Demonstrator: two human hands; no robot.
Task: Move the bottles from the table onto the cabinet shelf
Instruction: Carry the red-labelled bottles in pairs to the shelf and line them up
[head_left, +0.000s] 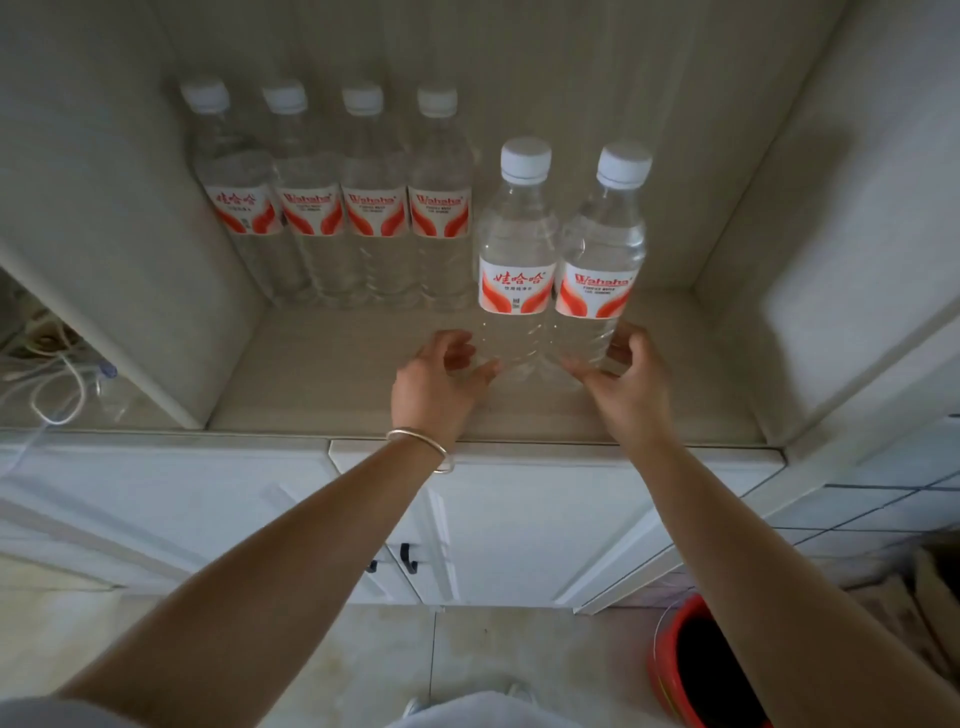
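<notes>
- Left hand (441, 371) curls loosely beside the left bottle (514, 249), seemingly gripping nothing; a brush could topple it.
- Right hand (623, 364) wraps the right bottle (602, 254); tilting it knocks its touching neighbour.

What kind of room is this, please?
Probably a home kitchen or storage corner: a white cabinet with an open shelf holding water bottles, a tiled floor, and a red bucket beside it.

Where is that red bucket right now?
In the head view, the red plastic bucket sits on the floor at the lower right, below the white cabinet and beside the person's right forearm.
</notes>
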